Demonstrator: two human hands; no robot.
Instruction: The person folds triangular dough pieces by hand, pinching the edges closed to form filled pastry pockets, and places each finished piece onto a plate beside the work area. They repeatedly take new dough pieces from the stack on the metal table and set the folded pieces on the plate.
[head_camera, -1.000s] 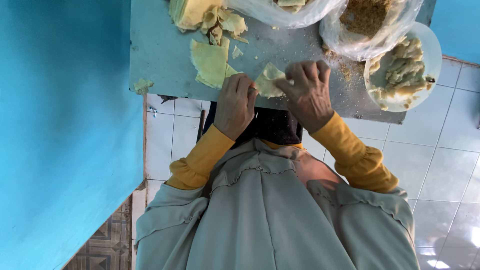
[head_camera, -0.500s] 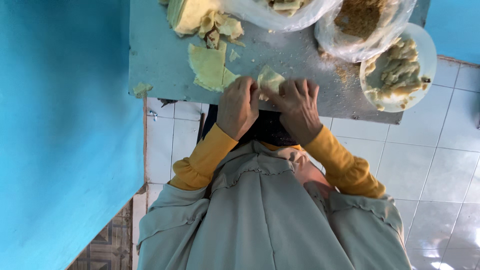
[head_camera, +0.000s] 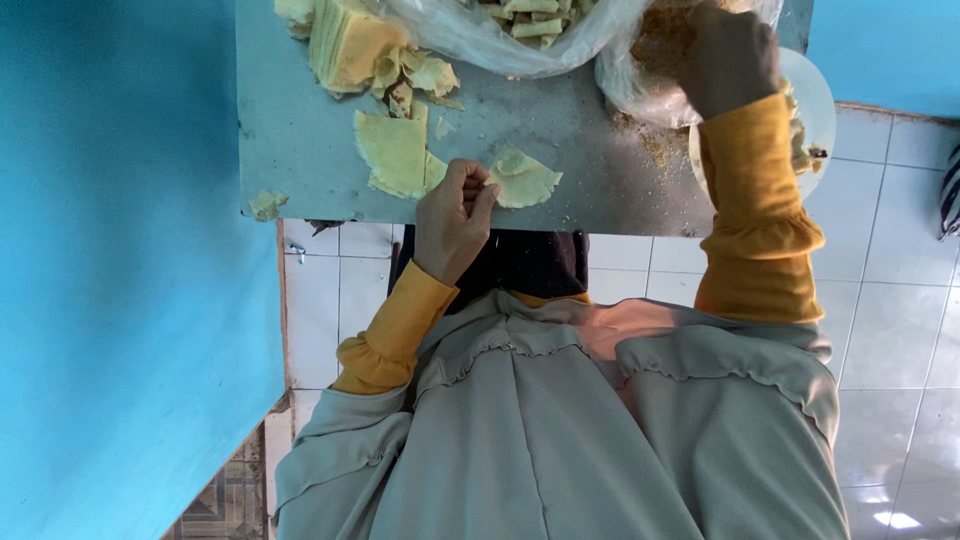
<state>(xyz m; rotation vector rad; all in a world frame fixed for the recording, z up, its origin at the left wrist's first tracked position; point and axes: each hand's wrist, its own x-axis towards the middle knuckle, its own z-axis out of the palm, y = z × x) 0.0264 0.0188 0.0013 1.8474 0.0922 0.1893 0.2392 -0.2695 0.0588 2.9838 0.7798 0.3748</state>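
Observation:
My left hand (head_camera: 455, 215) rests at the near edge of the grey table (head_camera: 600, 170), its fingertips pinching the edge of a thin pale yellow wrapper sheet (head_camera: 525, 178) that lies flat there. My right hand (head_camera: 725, 55) is far out at the right, reaching into a clear plastic bag of brown crumbly filling (head_camera: 650, 50). Its fingers are hidden inside the bag. Both arms wear yellow sleeves.
A stack of yellow wrappers (head_camera: 345, 40) and loose sheets (head_camera: 395, 150) lie left of my left hand. Another clear bag of rolled pieces (head_camera: 520, 25) sits at the back. A white plate (head_camera: 820, 100) lies under my right forearm. Blue wall (head_camera: 120, 250) on the left, white tiled floor (head_camera: 900, 300) below.
Both hands were together on the wrapper sheet. My right hand has left it and moved out right into the filling bag; my left hand stays on the sheet.

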